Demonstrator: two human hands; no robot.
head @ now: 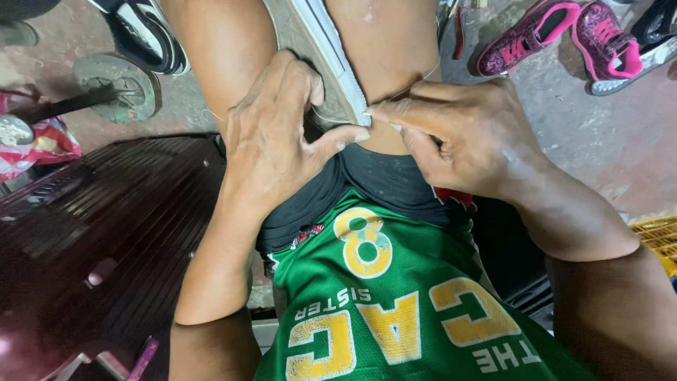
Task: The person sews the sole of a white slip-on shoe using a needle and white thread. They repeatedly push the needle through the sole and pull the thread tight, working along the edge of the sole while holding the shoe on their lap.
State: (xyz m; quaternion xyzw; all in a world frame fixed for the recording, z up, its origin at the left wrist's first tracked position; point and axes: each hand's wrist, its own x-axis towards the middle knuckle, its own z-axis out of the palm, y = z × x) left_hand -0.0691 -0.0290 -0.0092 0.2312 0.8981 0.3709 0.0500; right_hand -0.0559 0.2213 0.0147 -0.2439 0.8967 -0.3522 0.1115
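A shoe with a grey sole and white rim (310,42) is clamped sole-up between my knees. My left hand (278,137) grips the shoe's near end, thumb stretched toward the rim. My right hand (458,134) pinches a thin pale thread (422,79) or needle at the sole's white edge (352,92); the thread loops up over my right knee. Whether a needle is in the fingers is too small to tell. Both hands almost touch at the stitch point.
A dark slatted bench (106,226) lies at my left. A pair of pink sneakers (564,35) stands on the concrete floor at upper right, a black-and-white shoe (144,35) and a round metal stand (116,85) at upper left. A yellow crate (659,236) shows at the right edge.
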